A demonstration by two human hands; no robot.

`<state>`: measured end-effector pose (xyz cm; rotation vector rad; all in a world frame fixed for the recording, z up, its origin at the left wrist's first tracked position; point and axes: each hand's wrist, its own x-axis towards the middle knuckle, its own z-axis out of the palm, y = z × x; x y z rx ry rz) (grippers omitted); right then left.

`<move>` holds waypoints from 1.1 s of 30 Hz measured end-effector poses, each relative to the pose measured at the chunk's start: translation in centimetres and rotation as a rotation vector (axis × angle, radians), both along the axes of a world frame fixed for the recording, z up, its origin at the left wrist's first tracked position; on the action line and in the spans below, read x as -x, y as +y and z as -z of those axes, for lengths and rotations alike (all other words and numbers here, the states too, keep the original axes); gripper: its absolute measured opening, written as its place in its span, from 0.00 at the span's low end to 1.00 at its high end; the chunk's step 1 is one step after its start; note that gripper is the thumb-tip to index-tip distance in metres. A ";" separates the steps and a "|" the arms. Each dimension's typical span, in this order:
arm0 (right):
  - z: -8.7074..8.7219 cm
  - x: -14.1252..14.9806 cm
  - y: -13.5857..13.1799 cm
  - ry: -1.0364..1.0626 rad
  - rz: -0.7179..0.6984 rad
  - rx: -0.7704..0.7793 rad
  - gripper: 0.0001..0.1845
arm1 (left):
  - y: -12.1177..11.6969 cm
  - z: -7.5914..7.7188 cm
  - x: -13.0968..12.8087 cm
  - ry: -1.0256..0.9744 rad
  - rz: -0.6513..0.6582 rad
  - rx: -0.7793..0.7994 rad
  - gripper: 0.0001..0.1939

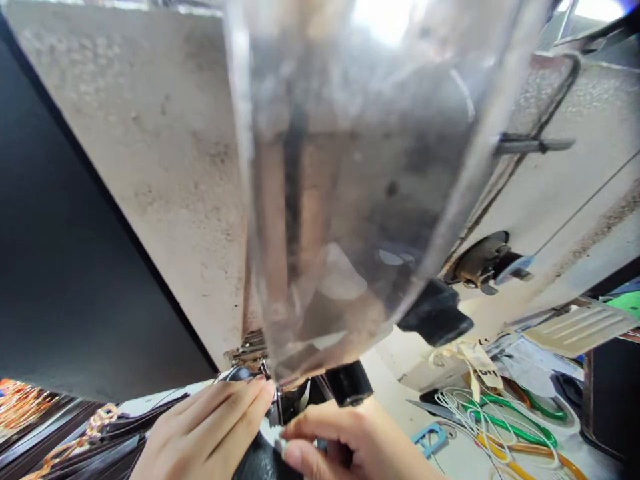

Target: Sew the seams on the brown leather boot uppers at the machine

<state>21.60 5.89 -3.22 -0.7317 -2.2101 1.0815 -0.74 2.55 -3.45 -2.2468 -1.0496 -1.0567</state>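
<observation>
My left hand [205, 430] lies flat at the bottom of the head view, its fingers stretched out and close together beside the metal working point of a machine. To its right, my right hand [350, 437] has thumb and forefinger pinched on a small white piece [274, 433], too small to identify. Under both hands is something dark and glossy [263, 460], mostly hidden. A slim metal part [278, 403], perhaps a needle or presser foot, stands between the hands. Above it, a scratched clear plastic shield [360, 200] covers much of the view.
The pale machine body [195, 200] fills the background, with black knobs [435, 317] below the shield. On the right lie green-handled scissors [525, 430], tangled white cord [465, 407] and a light-blue tool [429, 439]. Black strips [110, 443] and copper-coloured strands [23, 403] lie at left.
</observation>
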 end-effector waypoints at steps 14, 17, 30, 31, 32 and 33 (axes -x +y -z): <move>1.0 4.0 -0.7 0.465 0.363 0.620 0.15 | 0.6 -3.0 0.4 0.058 0.021 0.220 0.16; 1.2 3.7 -0.7 0.473 0.384 0.589 0.16 | 0.6 -3.2 0.0 -0.066 0.016 0.255 0.12; 2.4 4.0 -1.0 0.580 0.402 0.462 0.14 | 0.3 -1.7 -0.1 -0.068 -0.098 0.256 0.06; 2.4 3.8 -0.8 0.570 0.378 0.460 0.15 | 0.3 -1.7 -0.1 -0.064 -0.099 0.245 0.06; 2.3 3.6 -0.6 0.557 0.347 0.469 0.16 | 0.3 -1.7 -0.1 -0.066 -0.101 0.248 0.06; 2.2 3.3 -0.4 0.539 0.306 0.492 0.17 | 0.4 -1.7 -0.2 -0.073 -0.104 0.251 0.05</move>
